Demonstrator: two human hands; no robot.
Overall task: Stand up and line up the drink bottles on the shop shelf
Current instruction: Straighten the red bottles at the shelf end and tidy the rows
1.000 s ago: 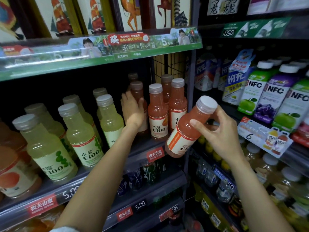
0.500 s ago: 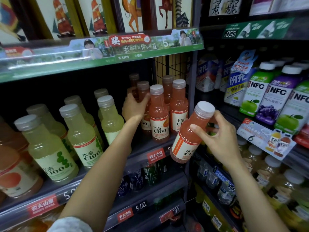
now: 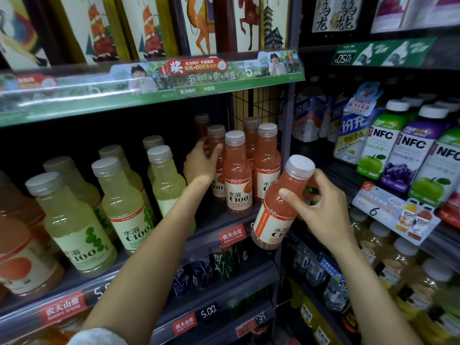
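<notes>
The left hand (image 3: 201, 165) hides a pink bottle's (image 3: 217, 155) label (partly).

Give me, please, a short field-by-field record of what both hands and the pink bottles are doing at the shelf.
left hand: reaches into the shelf, fingers around a pink bottle in the second row
right hand: grips a tilted pink bottle in front of the shelf edge, off the shelf
front pink bottles: two upright, and
yellow bottles: upright, left of the pink ones
neighbouring bay: NFC juice cartons on the right
</notes>
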